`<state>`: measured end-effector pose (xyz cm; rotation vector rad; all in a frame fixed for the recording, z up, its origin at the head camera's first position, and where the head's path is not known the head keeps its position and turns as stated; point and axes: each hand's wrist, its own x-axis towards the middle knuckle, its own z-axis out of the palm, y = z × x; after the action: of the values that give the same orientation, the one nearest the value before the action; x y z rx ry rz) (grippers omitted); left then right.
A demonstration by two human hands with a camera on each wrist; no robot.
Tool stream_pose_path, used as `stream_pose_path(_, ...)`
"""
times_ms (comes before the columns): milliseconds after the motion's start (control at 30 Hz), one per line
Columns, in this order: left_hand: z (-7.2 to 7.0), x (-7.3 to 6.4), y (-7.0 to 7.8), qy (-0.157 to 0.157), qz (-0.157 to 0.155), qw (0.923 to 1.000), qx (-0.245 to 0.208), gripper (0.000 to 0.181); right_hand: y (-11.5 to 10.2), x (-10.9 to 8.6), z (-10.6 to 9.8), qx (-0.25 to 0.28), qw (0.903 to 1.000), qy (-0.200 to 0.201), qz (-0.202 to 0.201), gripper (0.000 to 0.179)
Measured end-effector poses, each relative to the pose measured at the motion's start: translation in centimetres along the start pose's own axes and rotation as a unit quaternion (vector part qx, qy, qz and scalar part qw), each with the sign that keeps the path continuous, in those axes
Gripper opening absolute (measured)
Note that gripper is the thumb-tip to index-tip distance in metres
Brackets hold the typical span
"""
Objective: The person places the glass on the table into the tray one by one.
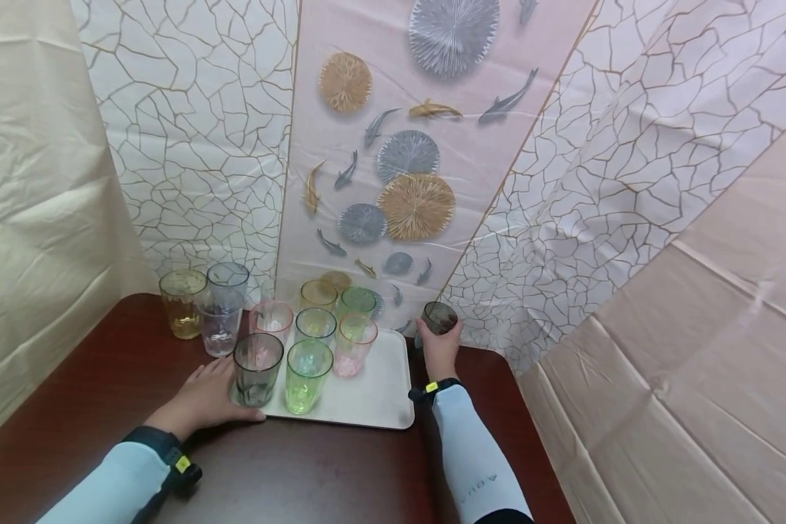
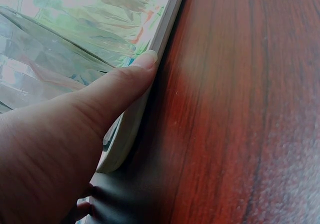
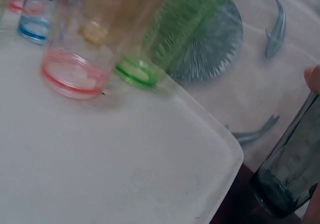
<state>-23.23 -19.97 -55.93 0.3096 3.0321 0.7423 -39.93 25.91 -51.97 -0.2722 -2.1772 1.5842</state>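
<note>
My right hand [image 1: 440, 356] grips a smoky grey glass [image 1: 440, 318] beyond the tray's right edge, near the back of the table. In the right wrist view that grey glass [image 3: 287, 166] is upright but appears tilted, with fingertips on it at the frame's edge. At the front left corner of the white tray [image 1: 380, 397], my left hand [image 1: 204, 397] holds the rim, its thumb along the front edge. The thumb [image 2: 117, 91] lies over the rim in the left wrist view. Another grey glass [image 1: 257, 375] and a lime glass [image 1: 308, 378] stand near the left hand.
Pink [image 1: 355, 346], blue [image 1: 316, 327], amber [image 1: 318, 295] and green [image 1: 358, 300] glasses crowd the tray's left and back. An amber glass [image 1: 183, 306], a blue one [image 1: 228, 280] and a clear one [image 1: 220, 331] stand left of it. Patterned cloth [image 1: 393, 145] hangs behind the table.
</note>
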Motion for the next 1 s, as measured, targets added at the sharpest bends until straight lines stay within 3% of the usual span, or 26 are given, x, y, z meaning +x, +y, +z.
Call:
stream_pose_path(133,-0.1,-0.2,0.2,0.001,0.002,1.0,-0.002,0.147,-1.3,-1.8,-0.9,-0.009,0.9998,-0.016,0.001,0.128)
stream_pose_path(267,-0.2,-0.2,0.4,-0.001,0.003,1.0,-0.003,0.147,-2.7,-5.0,-2.0,-0.013,0.9992,-0.036,0.014,0.133)
stream_pose_path(400,-0.4,-0.3,0.4,-0.002,0.001,1.0,0.0,0.147,-3.7,-9.0,-2.5,-0.025,0.9981,-0.051,0.024,0.12)
stream_pose_path(500,-0.5,-0.3,0.3,0.01,0.006,0.9999,0.006,0.147,-4.1,-11.8,-2.3,-0.017,0.9979,-0.063,-0.005,0.103)
stream_pose_path(633,-0.5,-0.3,0.2,0.021,0.011,0.9997,0.01,0.146,-4.4,-15.1,-1.6,0.008,0.9953,-0.085,-0.047,0.089)
stream_pose_path(767,-0.4,-0.2,0.1,0.011,0.004,0.9999,0.006,0.147,-4.9,-17.7,-0.2,0.036,0.9902,-0.117,-0.066,0.085)
stream_pose_path(1000,0.0,0.0,0.1,0.007,0.003,1.0,0.001,0.148,-5.1,-19.7,2.5,0.081,0.9816,-0.155,-0.077,0.083)
